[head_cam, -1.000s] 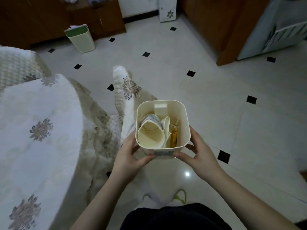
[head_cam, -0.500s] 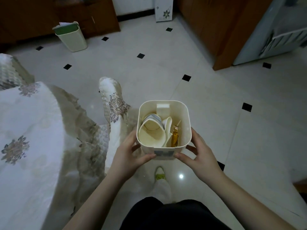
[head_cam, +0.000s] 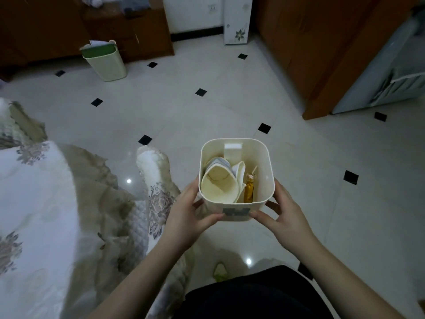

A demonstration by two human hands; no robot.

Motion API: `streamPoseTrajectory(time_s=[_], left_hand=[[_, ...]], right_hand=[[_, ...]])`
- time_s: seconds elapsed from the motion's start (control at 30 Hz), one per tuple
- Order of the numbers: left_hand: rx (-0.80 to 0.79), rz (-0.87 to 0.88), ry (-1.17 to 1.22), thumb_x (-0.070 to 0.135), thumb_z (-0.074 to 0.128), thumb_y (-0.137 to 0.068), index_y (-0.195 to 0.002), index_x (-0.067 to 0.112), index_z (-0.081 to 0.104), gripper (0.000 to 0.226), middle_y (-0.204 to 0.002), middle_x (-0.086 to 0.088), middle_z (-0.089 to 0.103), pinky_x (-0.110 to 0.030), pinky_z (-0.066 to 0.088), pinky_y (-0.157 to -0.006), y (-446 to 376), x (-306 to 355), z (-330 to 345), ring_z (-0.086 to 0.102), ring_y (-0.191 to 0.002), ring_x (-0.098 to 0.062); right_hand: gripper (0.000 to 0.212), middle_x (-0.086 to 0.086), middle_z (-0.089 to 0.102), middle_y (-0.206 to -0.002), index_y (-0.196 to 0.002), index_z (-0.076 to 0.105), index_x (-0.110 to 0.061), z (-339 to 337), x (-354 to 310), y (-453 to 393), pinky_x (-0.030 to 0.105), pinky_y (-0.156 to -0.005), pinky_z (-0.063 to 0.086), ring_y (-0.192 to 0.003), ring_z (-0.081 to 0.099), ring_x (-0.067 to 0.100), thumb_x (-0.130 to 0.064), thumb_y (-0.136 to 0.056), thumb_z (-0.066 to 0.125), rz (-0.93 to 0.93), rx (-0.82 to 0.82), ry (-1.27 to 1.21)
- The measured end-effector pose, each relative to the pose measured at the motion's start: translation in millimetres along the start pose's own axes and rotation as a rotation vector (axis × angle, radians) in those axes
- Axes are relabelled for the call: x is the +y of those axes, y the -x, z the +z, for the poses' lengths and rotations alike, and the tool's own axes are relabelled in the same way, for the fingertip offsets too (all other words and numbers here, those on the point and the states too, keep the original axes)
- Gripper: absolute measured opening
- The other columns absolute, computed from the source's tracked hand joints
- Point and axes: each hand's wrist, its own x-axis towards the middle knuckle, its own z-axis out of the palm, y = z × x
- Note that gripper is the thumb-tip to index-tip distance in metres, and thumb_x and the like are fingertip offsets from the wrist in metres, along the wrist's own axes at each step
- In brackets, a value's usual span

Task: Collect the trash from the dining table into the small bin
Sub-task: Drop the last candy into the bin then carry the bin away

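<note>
Two hands are showing and two bins: the small bin [head_cam: 236, 180] is being carried up in the air over the tiled floor [head_cam: 230, 107], while a larger pale green bin [head_cam: 105, 61] is standing far off by the dark wooden cabinet [head_cam: 128, 26]. Inside the small bin three pieces of trash are lying: one crushed paper cup [head_cam: 218, 183] on the left side, one white folded scrap [head_cam: 240, 173] leaning beside it, and one amber wrapper [head_cam: 249, 189] standing along the right. The left hand [head_cam: 184, 217] is gripping the bin's left wall, thumb curling across the near face, fingers reaching round behind; the right hand [head_cam: 285, 217] is clasping the right wall the same way, so the bin is sitting squarely between them. The floral tablecloth [head_cam: 34, 215] is draping down at left, running off the frame, its tabletop hard to make out. The label on the bin's near face is being half covered by both thumbs and is too blurred to read
</note>
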Motion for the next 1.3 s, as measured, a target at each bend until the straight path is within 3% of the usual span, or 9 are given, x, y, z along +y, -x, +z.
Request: streamPoseTrajectory(time_s=[0.1,0.23,0.33,0.4,0.5,0.7,0.87,1.07,1.3], left_hand=[[0.039,-0.026,0.013,0.052,0.08,-0.067,-0.148,0.024,0.047,0.091,-0.137,0.025,0.052,-0.011,0.048,-0.097,-23,-1,6,0.052,-0.128,0.005],[0.112,-0.056,0.001,0.048,0.081,-0.069,-0.144,0.039,0.046,0.083,-0.13,0.047,0.049,-0.002,0.043,-0.092,-59,1,16,0.05,-0.124,0.014],[0.163,-0.098,-0.019,0.04,0.085,-0.072,-0.143,0.038,0.045,0.081,-0.126,0.052,0.047,-0.001,0.043,-0.09,-87,6,25,0.05,-0.122,0.016],[0.208,-0.114,-0.038,0.041,0.084,-0.073,-0.143,0.031,0.05,0.079,-0.127,0.046,0.051,-0.003,0.045,-0.09,-106,12,32,0.053,-0.121,0.014],[0.269,-0.135,-0.038,0.055,0.079,-0.07,-0.143,0.028,0.052,0.082,-0.132,0.031,0.054,-0.003,0.046,-0.09,-129,28,43,0.054,-0.12,0.012],[0.373,-0.165,-0.022,0.065,0.077,-0.067,-0.147,0.028,0.049,0.092,-0.137,0.027,0.053,-0.003,0.044,-0.092,-161,44,51,0.053,-0.126,0.007],[0.448,-0.207,-0.018,0.055,0.079,-0.068,-0.139,0.049,0.046,0.078,-0.13,0.044,0.05,-0.004,0.045,-0.092,-180,42,35,0.05,-0.124,0.014],[0.51,-0.241,0.042,0.048,0.077,-0.075,-0.145,0.031,0.05,0.077,-0.136,0.038,0.053,-0.011,0.048,-0.097,-205,19,2,0.051,-0.128,0.008],[0.6,-0.274,0.121,0.05,0.075,-0.077,-0.146,0.029,0.051,0.076,-0.138,0.033,0.055,-0.014,0.049,-0.1,-238,-12,-53,0.05,-0.131,0.006]], right_hand=[[0.084,-0.019,0.04,-0.142,-0.14,0.028,-0.051,-11,1,-30,0.007,-0.092,0.043,-0.12,0.045,-0.011,-0.061,-0.066,0.067,-0.006,-0.038,-0.021],[0.076,-0.031,0.038,-0.135,-0.131,0.024,-0.065,-28,7,-76,0.005,-0.092,0.042,-0.12,0.043,-0.014,-0.064,-0.067,0.065,-0.036,-0.101,-0.036],[0.08,-0.035,0.036,-0.136,-0.137,0.025,-0.06,-43,13,-113,0.008,-0.095,0.041,-0.122,0.042,-0.013,-0.063,-0.069,0.066,-0.057,-0.166,-0.045],[0.082,-0.032,0.036,-0.14,-0.142,0.026,-0.053,-58,15,-140,0.01,-0.096,0.042,-0.125,0.042,-0.01,-0.06,-0.071,0.068,-0.082,-0.212,-0.052],[0.08,-0.038,0.036,-0.138,-0.14,0.026,-0.054,-81,13,-176,0.004,-0.092,0.04,-0.125,0.041,-0.011,-0.06,-0.072,0.069,-0.124,-0.28,-0.074],[0.083,-0.027,0.041,-0.142,-0.142,0.028,-0.05,-96,10,-231,0.003,-0.088,0.041,-0.124,0.043,-0.009,-0.064,-0.071,0.068,-0.178,-0.374,-0.085],[0.082,-0.035,0.041,-0.136,-0.141,0.028,-0.052,-83,1,-276,0.002,-0.086,0.041,-0.123,0.044,-0.01,-0.062,-0.071,0.069,-0.2,-0.476,-0.09],[0.081,-0.032,0.043,-0.135,-0.141,0.029,-0.052,-50,-17,-339,0.004,-0.086,0.043,-0.121,0.046,-0.01,-0.054,-0.073,0.073,-0.225,-0.591,-0.057],[0.081,-0.027,0.043,-0.139,-0.142,0.028,-0.052,10,-45,-409,0.003,-0.087,0.042,-0.123,0.044,-0.01,-0.055,-0.073,0.071,-0.258,-0.707,-0.007]])
